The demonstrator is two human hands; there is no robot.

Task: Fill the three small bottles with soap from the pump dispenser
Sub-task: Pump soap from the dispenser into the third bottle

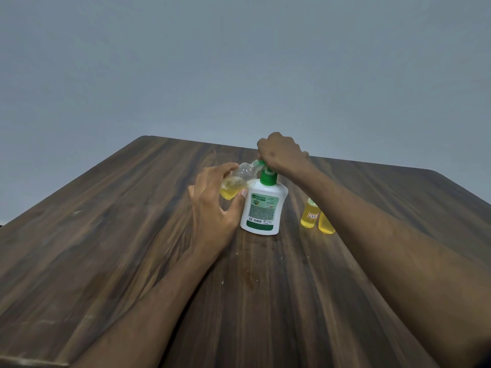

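A person's two bare arms reach over a dark wood-grain table (132,235) that stands against a plain grey wall.

Near the table's centre stands a white plastic pump dispenser with a green collar and label (264,208), upright.

The left hand (212,208), at about nine o'clock from the dispenser, grips a small clear plastic bottle (239,179), fingers and thumb curled round its lower half. The bottle is tipped steeply. Its long axis runs from the base at the lower left up to its open neck at the upper right. The neck meets the green nozzle at the dispenser's top. Yellow soap pools in the bottle's low end, filling perhaps a third.

The right hand (281,152) sits on the pump head, at twelve o'clock from the dispenser, fingers curled down over it. Whether it is pressing cannot be told.

At three o'clock from the dispenser stand two more small clear bottles of yellow soap (317,219), side by side and touching, partly hidden by the right forearm. They look nearly full, so this is likely the last bottle.

Further pumping depends on the neck staying at the nozzle.
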